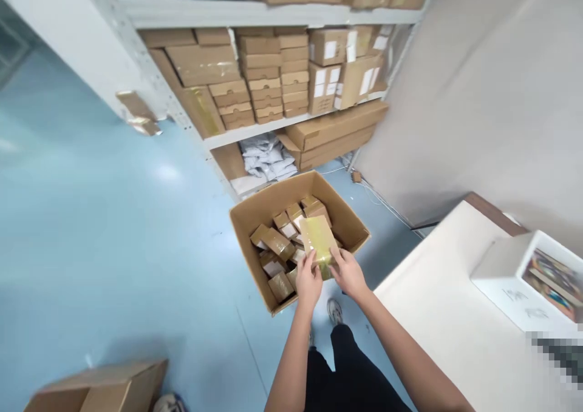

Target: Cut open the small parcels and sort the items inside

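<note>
Tan, taped parcel point(317, 235) sits gripped between both hands point(310, 281) above an open carton point(279, 198) of small boxes point(279, 244).

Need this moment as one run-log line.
left hand: grips taped package | right hand: grips taped package | package: held over open carton | inside carton: small boxes
</note>
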`<state>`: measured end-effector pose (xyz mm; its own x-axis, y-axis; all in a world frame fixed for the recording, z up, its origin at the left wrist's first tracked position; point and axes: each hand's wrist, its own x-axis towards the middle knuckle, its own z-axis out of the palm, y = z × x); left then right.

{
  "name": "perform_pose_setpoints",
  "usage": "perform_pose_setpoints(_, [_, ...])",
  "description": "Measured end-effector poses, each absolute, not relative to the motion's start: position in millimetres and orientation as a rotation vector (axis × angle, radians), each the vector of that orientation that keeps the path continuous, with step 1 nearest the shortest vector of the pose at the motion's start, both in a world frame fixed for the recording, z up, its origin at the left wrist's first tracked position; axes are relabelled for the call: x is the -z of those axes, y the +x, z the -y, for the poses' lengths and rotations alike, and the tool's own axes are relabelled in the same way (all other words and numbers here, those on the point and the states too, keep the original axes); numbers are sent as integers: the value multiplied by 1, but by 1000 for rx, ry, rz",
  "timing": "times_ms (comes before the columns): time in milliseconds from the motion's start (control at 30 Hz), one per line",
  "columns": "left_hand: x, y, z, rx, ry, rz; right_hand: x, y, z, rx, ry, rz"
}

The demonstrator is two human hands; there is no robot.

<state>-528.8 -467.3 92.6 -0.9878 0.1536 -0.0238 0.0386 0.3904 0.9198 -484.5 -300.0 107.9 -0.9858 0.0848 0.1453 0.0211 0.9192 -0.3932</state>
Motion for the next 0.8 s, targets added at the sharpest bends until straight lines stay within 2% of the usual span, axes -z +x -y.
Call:
perform_pose_setpoints(133, [-108, -497, 458, -1474, 405, -2470, -120, -426, 293, -641, -342, 2916])
perform_pose_setpoints(267, [-116, -468, 412, -1369, 660, -2354, -132, -366, 258, -716, -613, 2857])
perform_pose_setpoints(467, [-121, -393, 281, -1249, 1086, -2143, -126, -239, 176, -680, -990, 2521])
perform_pose_setpoints(667, [-111, -266, 149, -1298, 1350, -1761, -102, -88, 96, -528, -1269, 2224])
perform_pose_setpoints(800, [-77, -185, 108, -1046, 1306, -1758, -62, -8, 73, -736, -1504, 2283])
